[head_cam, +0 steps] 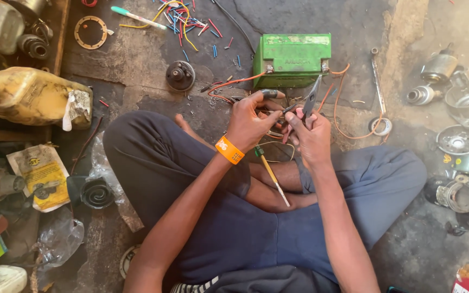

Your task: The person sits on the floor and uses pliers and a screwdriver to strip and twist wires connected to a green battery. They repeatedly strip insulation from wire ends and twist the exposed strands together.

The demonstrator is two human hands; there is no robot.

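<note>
Pliers, grey metal with dark handles [311, 96], sit in the right hand [311, 135], fingers wrapped round the handles, long axis running up and slightly right, away from the body, toward the green box-shaped battery [292, 58] on the floor. Nose end points down-left to where the two hands meet. Left hand [249, 120], orange wristband [229, 150] at the wrist, is closed in a pinch on thin wire ends [275, 112]; exactly how many strands, cannot tell, too small.

Key relation: wire ends lie between both hands, just in front of the crossed legs, touching left fingertips and right at the plier nose. Left hand is the holder, right hand the tool side; both about equally near, the gap between them very small.

Orange wire [233, 82] runs from the hands up to the battery's left front terminal; a second orange wire loop [338, 116] curves from the right terminal down to the right of the hands. So the wires' long run lies ahead of the hands, battery straight beyond.

Thin yellow-handled screwdriver [271, 174] rests on the lap below the hands, tilted down-right. Steel spanner [376, 76] lies on the floor to the right of the battery, well apart. Cut coloured wire bits [188, 24] scattered further up.
</note>
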